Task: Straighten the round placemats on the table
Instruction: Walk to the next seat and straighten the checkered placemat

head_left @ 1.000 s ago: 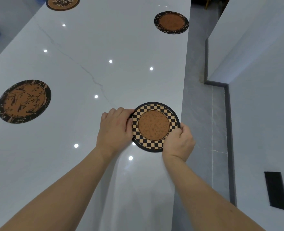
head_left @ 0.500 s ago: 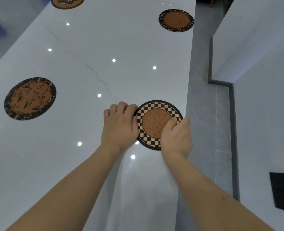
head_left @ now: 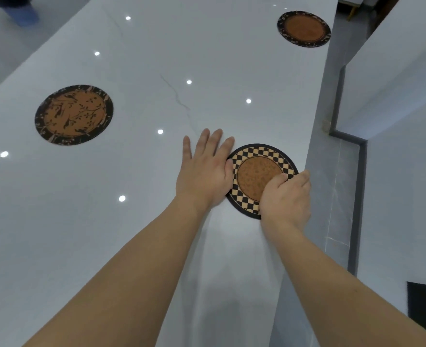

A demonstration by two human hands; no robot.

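Note:
A round placemat with a black-and-tan checkered rim and a brown centre [head_left: 257,172] lies near the right edge of the white table [head_left: 157,234]. My left hand [head_left: 204,171] lies flat beside the mat's left rim, fingers straight, its thumb at the mat's edge. Resting on the mat's right and near part, my right hand [head_left: 285,196] has its fingers curled over the rim and covers that portion. A larger brown mat with a dark leafy border [head_left: 73,114] sits at the left. Another brown mat [head_left: 303,28] lies at the far right.
The table's right edge runs just beyond the checkered mat, with grey floor [head_left: 332,196] below it. White walls with a dark skirting line stand to the right. A black rectangle [head_left: 421,305] is set low in the wall. Ceiling lights reflect on the glossy tabletop.
My left hand's fingers have straightened out flat from a curled hold on the mat's left rim. My right hand has shifted further onto the mat. The view has tilted and moved closer.

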